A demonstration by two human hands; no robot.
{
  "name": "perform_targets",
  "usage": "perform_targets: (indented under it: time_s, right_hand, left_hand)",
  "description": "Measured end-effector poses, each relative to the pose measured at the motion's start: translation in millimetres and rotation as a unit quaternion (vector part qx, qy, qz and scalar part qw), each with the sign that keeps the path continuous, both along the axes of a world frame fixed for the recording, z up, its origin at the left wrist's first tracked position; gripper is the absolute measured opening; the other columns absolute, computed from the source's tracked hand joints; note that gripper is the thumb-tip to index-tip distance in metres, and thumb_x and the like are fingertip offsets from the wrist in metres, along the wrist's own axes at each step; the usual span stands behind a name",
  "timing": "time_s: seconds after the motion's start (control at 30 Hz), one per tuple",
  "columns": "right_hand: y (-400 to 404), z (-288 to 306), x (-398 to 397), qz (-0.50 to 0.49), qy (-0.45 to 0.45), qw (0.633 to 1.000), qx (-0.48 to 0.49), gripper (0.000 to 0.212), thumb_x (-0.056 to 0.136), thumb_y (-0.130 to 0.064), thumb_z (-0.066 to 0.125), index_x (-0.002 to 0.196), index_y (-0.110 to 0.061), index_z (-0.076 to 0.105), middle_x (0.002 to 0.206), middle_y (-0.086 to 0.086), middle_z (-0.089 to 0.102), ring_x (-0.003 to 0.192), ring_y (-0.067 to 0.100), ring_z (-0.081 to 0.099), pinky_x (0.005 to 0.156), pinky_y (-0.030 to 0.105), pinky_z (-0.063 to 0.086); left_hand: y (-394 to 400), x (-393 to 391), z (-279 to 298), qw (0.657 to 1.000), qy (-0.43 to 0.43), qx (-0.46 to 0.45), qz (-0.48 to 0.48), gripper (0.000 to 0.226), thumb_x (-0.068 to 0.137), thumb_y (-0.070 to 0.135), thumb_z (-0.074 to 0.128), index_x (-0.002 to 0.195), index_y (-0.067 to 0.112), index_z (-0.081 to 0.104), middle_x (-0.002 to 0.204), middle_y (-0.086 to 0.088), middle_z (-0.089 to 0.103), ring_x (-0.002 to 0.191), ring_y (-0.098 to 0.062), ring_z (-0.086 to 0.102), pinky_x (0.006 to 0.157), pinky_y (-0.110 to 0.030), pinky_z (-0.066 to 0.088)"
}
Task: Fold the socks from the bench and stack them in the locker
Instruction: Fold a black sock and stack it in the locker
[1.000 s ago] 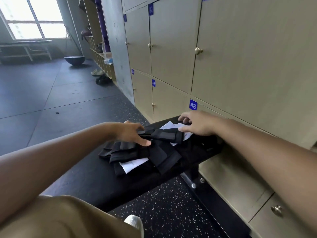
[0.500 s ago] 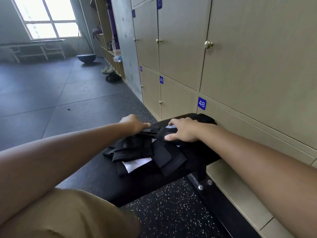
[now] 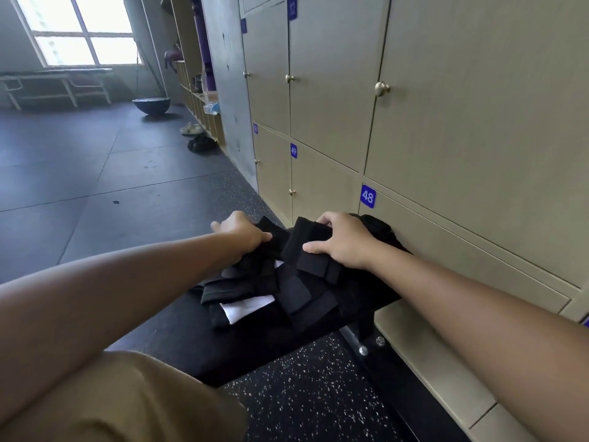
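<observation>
A loose pile of black socks [image 3: 287,291] with a white sock [image 3: 245,309] showing under it lies on the black bench [image 3: 178,342]. My right hand [image 3: 344,240] grips a folded black sock [image 3: 306,247] at the pile's far end, thumb at its near side and fingers curled over its top edge. My left hand [image 3: 240,232] holds another black sock end [image 3: 267,237] just to the left of it. Beige locker doors [image 3: 478,161] line the wall to the right, all closed; the one behind the bench is numbered 48 [image 3: 368,196].
The bench end stands close to the lockers, its bolted foot [image 3: 363,349] on speckled rubber floor. My tan-clad knee [image 3: 121,400] is at lower left. Further off: shoes [image 3: 200,143] on the floor, a blue half-ball [image 3: 151,105], open shelving and a white bench under the window.
My right hand has moved from pressing flat on the pile to gripping a folded black sock, lifted slightly. My left hand has shifted toward the pile's far end. The camera has turned a little.
</observation>
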State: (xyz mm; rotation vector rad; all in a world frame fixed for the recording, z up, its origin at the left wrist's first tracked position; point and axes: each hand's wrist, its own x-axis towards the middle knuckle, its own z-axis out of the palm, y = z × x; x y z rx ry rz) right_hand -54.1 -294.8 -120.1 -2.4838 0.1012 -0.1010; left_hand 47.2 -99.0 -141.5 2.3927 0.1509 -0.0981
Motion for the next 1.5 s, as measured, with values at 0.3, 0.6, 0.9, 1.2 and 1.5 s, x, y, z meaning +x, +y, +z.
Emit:
perform_targets:
  time_s: [0.3,0.6,0.9,1.2,1.5]
  right_hand:
    - [-21,9,-48,-0.085,-0.059,0.958,0.266,0.021,0.083,-0.030,0.083,0.097,-0.021,0.070,0.098,-0.002,0.077,0.091,0.016,0.074,0.086,0.035,0.060]
    - [-65,44,-132,-0.157,-0.107,0.921,0.340,0.021,0.084,-0.014,0.081,0.103,-0.009,0.072,0.100,0.005,0.078,0.094,0.021,0.075,0.082,0.032,0.061]
    - [-95,79,-212,-0.266,-0.159,0.877,0.366,0.018,0.091,-0.013,0.072,0.108,-0.018,0.070,0.100,-0.003,0.078,0.098,0.015,0.074,0.099,0.042,0.056]
    - [-107,88,-276,-0.353,-0.240,0.824,0.373,0.026,0.085,-0.019,0.081,0.108,-0.017,0.069,0.091,-0.007,0.079,0.087,0.010,0.075,0.090,0.040,0.060]
    - [-158,69,-310,-0.480,-0.286,0.757,0.340,0.041,0.077,-0.022,0.086,0.109,-0.032,0.063,0.112,-0.001,0.070,0.102,0.016,0.069,0.095,0.042,0.055]
  left_hand:
    - [-4,-23,36,0.971,0.003,-0.230,-0.070,0.020,0.090,0.009,0.077,0.079,0.012,0.061,0.078,-0.006,0.067,0.071,-0.020,0.066,0.057,-0.026,0.054]
    - [-44,-92,73,0.918,0.071,-0.338,-0.195,0.018,0.092,0.007,0.073,0.108,-0.002,0.068,0.107,-0.019,0.076,0.097,-0.032,0.075,0.085,-0.041,0.062]
    - [-93,-173,92,0.872,0.167,-0.346,-0.304,0.025,0.095,0.013,0.068,0.115,-0.002,0.066,0.108,-0.024,0.075,0.099,-0.038,0.075,0.082,-0.046,0.062]
    - [-133,-220,100,0.854,0.190,-0.366,-0.317,0.017,0.093,0.012,0.071,0.105,0.001,0.070,0.103,-0.022,0.076,0.102,-0.037,0.073,0.096,-0.050,0.055]
    - [-155,-231,82,0.854,0.178,-0.350,-0.342,0.014,0.092,0.012,0.072,0.101,0.001,0.072,0.092,-0.018,0.078,0.093,-0.037,0.075,0.096,-0.051,0.056]
